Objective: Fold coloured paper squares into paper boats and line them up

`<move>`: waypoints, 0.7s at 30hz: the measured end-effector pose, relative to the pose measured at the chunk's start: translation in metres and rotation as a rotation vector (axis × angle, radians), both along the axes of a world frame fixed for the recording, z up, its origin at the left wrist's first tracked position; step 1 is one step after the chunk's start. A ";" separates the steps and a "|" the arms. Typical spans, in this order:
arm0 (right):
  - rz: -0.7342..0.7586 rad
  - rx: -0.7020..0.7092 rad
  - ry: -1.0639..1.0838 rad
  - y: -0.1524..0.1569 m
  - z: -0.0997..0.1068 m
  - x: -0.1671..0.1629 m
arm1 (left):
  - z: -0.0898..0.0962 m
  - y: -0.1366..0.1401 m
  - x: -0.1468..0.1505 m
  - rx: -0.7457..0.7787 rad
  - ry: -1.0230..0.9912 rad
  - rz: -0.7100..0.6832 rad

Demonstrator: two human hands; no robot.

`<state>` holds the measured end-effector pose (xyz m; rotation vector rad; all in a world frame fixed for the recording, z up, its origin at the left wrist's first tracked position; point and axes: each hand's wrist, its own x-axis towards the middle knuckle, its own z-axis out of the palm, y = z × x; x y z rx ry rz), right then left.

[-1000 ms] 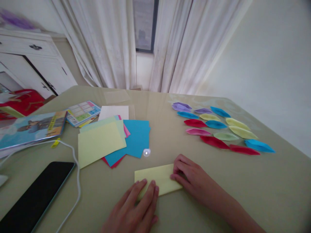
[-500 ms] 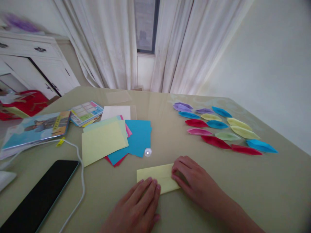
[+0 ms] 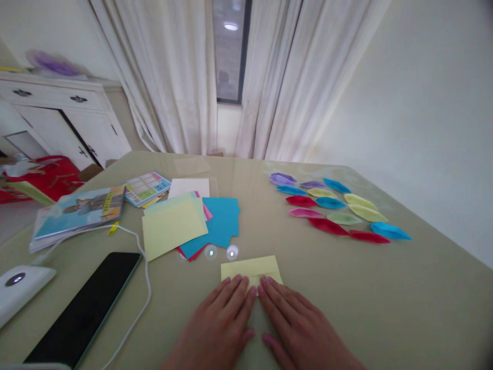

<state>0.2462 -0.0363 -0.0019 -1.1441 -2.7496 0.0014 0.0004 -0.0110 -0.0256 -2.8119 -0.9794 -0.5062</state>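
Head view: the left hand (image 3: pixel 221 329) and the right hand (image 3: pixel 298 329) lie flat and side by side on the counter (image 3: pixel 404 308), fingers spread only a little and gripping nothing. Their fingertips press on the near edge of a folded yellow paper (image 3: pixel 251 268), which lies just beyond the fingers; the flat palms-down pose seems meant to pin the sheet and flatten its crease.

Just past the left hand's fingertips, a loose stack of coloured sheets (image 3: pixel 192 223) fans out in yellow, blue, pink and red, close enough to be drawn from one at a time. Left of the left hand, a dark tablet (image 3: pixel 87 308) lies face up with a white cable (image 3: pixel 140 272) curving along its far edge, and a white device (image 3: pixel 21 288) sits at the counter's edge. Farther out on that side rest a picture book (image 3: pixel 80 210) and a printed card (image 3: pixel 148 187).

Beyond and to the right of the right hand, well apart from it, folded paper boats (image 3: pixel 335 210) in purple, blue, red, pink, yellow and green are laid out in rows, apparently set aside. Behind the counter hang pale curtains (image 3: pixel 185 77).
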 end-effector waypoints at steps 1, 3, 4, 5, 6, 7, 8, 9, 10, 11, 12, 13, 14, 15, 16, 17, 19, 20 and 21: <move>-0.008 -0.011 -0.017 -0.001 0.001 0.006 | 0.000 0.000 0.001 -0.010 -0.002 0.007; -0.031 -0.027 -0.049 -0.002 0.001 0.015 | -0.001 -0.001 -0.001 -0.030 0.007 0.012; -0.042 -0.029 -0.059 -0.003 0.000 0.018 | -0.001 -0.001 -0.003 -0.030 0.016 0.010; -0.050 -0.027 -0.066 -0.004 -0.001 0.020 | -0.001 -0.001 -0.008 -0.017 0.028 0.003; -0.057 -0.019 -0.067 -0.004 -0.003 0.021 | -0.001 -0.001 -0.013 0.011 0.038 -0.006; -0.063 -0.008 -0.062 -0.005 -0.005 0.022 | 0.000 -0.001 -0.021 0.052 0.050 -0.017; -0.069 0.004 -0.052 -0.005 -0.008 0.023 | 0.000 -0.001 -0.029 0.103 0.059 -0.028; -0.075 0.013 -0.037 -0.006 -0.010 0.024 | 0.001 -0.002 -0.038 0.152 0.070 -0.029; -0.081 0.017 -0.017 -0.006 -0.012 0.025 | 0.003 -0.003 -0.046 0.188 0.082 -0.020; -0.087 0.017 0.002 -0.007 -0.014 0.025 | 0.005 -0.005 -0.053 0.226 0.081 -0.025; -0.093 0.014 0.020 -0.007 -0.014 0.025 | 0.009 -0.007 -0.058 0.242 0.084 -0.019; -0.097 0.009 0.033 -0.007 -0.014 0.025 | 0.013 -0.009 -0.059 0.246 0.081 -0.021; -0.099 0.002 0.040 -0.007 -0.014 0.025 | 0.018 -0.011 -0.057 0.239 0.064 -0.018; -0.099 -0.004 0.040 -0.006 -0.012 0.024 | 0.023 -0.011 -0.052 0.220 0.041 -0.014; -0.096 -0.009 0.036 -0.006 -0.010 0.022 | 0.027 -0.011 -0.045 0.187 0.009 -0.003; -0.092 -0.011 0.026 -0.005 -0.008 0.021 | 0.031 -0.009 -0.036 0.152 -0.039 0.010; -0.083 -0.012 0.001 -0.003 -0.005 0.019 | 0.032 -0.002 -0.016 0.073 -0.117 0.007; -0.080 -0.009 -0.015 -0.003 -0.004 0.019 | 0.030 0.003 -0.008 0.011 -0.129 -0.006; -0.075 -0.005 -0.030 -0.002 -0.003 0.019 | 0.026 0.009 -0.002 -0.039 -0.114 -0.014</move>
